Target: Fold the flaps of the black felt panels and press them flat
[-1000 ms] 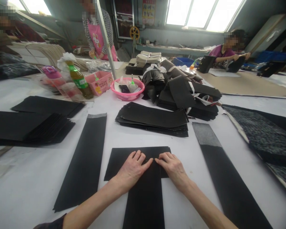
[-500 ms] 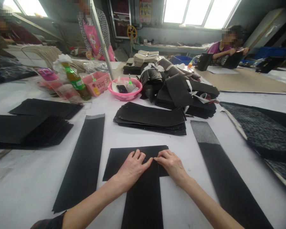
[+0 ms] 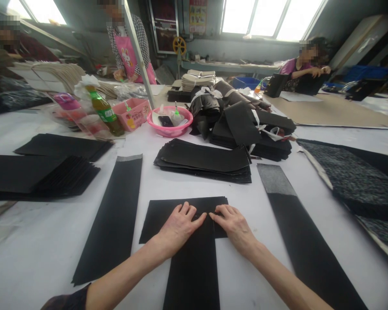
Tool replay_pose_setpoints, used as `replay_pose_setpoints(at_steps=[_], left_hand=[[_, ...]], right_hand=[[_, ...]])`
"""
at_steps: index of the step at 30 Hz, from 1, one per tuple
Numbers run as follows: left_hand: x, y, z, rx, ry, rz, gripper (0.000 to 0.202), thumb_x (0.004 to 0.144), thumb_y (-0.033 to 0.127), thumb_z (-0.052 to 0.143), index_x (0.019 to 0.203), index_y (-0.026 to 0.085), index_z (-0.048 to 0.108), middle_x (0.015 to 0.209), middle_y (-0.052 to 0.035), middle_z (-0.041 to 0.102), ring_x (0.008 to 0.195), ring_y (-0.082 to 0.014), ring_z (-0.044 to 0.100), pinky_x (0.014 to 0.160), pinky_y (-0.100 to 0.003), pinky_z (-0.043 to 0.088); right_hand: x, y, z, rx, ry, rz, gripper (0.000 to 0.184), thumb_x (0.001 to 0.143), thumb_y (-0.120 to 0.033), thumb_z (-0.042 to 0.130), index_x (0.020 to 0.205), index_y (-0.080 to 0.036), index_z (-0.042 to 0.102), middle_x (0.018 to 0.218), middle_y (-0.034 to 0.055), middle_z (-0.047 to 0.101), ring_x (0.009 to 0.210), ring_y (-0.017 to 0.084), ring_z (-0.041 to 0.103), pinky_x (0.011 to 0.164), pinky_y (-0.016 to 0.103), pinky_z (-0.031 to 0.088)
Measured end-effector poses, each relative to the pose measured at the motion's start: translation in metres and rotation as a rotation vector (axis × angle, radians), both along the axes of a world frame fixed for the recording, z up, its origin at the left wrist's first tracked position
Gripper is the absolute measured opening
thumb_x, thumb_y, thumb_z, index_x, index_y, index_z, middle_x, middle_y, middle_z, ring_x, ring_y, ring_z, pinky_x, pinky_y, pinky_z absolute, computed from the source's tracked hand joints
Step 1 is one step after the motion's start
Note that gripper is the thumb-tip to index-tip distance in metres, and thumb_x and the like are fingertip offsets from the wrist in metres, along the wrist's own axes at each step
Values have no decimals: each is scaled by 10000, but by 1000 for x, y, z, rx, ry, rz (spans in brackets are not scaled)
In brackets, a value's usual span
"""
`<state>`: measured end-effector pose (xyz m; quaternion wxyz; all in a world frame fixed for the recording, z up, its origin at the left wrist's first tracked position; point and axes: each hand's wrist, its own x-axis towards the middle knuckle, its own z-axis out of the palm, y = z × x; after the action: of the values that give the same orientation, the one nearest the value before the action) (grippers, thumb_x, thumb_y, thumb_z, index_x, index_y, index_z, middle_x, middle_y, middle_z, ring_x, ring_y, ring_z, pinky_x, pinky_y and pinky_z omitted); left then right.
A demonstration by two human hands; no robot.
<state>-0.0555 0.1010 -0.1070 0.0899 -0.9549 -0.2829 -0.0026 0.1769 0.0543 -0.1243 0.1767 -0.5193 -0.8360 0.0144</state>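
A black sheet (image 3: 158,217) lies crosswise on the white table (image 3: 45,241), with a long black strip (image 3: 194,271) laid over it toward me, forming a T. My left hand (image 3: 177,227) rests flat on the junction, fingers stretched out. My right hand (image 3: 234,226) lies flat beside it, fingertips almost touching the left thumb. Both hands press on the black material and hold nothing.
Long black strips lie at left (image 3: 113,215) and right (image 3: 297,232). Stacks of black sheets (image 3: 207,161) sit ahead and at far left (image 3: 35,172). A pink basin (image 3: 171,120), a green bottle (image 3: 105,111) and a pink basket (image 3: 134,113) stand behind. Other people work at the back.
Barely anything differs: both hands stay pressed on the same spot, and the view has shifted slightly.
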Motion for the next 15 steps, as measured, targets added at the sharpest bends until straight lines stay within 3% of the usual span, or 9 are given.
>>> replay_pose_setpoints(at_steps=[4, 8, 15], left_hand=[[-1, -1, 2, -5, -9, 2, 591, 845, 95, 545, 1377, 274, 358, 1127, -120, 492, 1113, -316, 470, 862, -437, 474], [-4, 0, 4, -19, -50, -6, 588, 839, 81, 556, 1364, 265, 366, 1081, -107, 498, 1045, -286, 502, 847, -418, 485], [-25, 11, 1, -220, -362, 26, 268, 877, 20, 450, 1081, 170, 539, 982, -56, 529, 948, -187, 543, 808, -296, 523]], right_hand=[[-3, -1, 8, -13, 89, -91, 229, 918, -139, 547, 1037, -295, 667, 997, 19, 611, 929, 166, 575, 800, 308, 485], [-23, -1, 15, 28, 183, -199, 266, 970, -153, 437, 1155, -237, 610, 946, 42, 621, 857, 160, 585, 760, 299, 497], [-68, 6, 1, 18, 208, -104, 289, 943, -153, 499, 1205, -248, 576, 1018, 31, 632, 899, 159, 582, 774, 272, 508]])
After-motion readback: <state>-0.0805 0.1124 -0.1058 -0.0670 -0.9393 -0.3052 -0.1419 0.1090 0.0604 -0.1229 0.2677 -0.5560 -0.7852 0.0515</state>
